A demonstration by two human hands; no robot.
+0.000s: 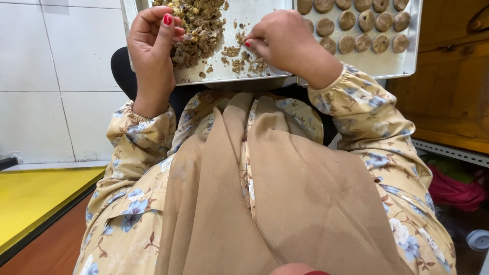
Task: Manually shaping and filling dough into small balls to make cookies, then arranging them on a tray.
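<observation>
White tiles are backing the tray (254, 15); crumbly mixture (196, 25) is being pinched by the right hand (285, 40), the left hand (153, 40) cupped loosely; crumbs risk being spilled over its edge.

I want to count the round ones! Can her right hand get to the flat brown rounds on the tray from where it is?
Probably yes. The right hand rests on the metal tray, pinching crumbs, and the flat brown rounds lie just beside it on the same tray. Nothing stands between them.

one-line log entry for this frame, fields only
left hand: cupped, touching crumbly mix | right hand: fingers pinching crumbs | metal tray: mix left | round discs: rows right
</observation>
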